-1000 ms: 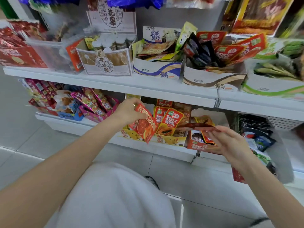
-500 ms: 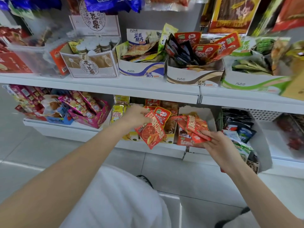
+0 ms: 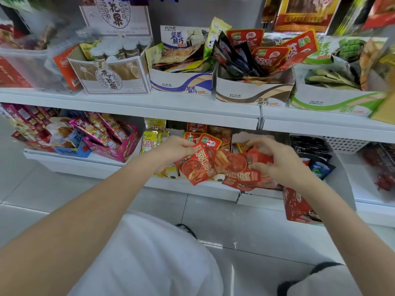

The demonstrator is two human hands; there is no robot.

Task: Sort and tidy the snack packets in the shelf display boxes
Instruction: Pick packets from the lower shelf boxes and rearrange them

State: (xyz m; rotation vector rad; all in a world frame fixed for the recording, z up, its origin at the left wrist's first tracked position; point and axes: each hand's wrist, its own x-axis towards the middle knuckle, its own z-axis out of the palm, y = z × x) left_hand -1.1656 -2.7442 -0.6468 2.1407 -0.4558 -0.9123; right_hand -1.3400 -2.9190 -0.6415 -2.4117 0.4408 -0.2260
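My left hand (image 3: 178, 149) pinches a red snack packet (image 3: 195, 167) by its top corner in front of the lower shelf. Beside it my right hand (image 3: 277, 162) grips a bunch of similar red packets (image 3: 237, 167), and the two lots overlap between my hands. Behind them a yellow display box (image 3: 168, 174) holds more upright red packets (image 3: 208, 141) and yellow packets (image 3: 150, 138). Part of the box to the right is hidden by my right hand.
The upper shelf (image 3: 192, 107) carries a blue-striped box (image 3: 181, 84), a brown-striped box (image 3: 252, 95) with red and black packets, and a green-striped box (image 3: 333, 102). A pink box (image 3: 119, 150) stands at lower left. Dark packets (image 3: 316, 159) and a white basket (image 3: 344, 144) are at right.
My hands have come together: the right hand has brought its red packets left against the packet in my left hand. The view has shifted slightly left and down.
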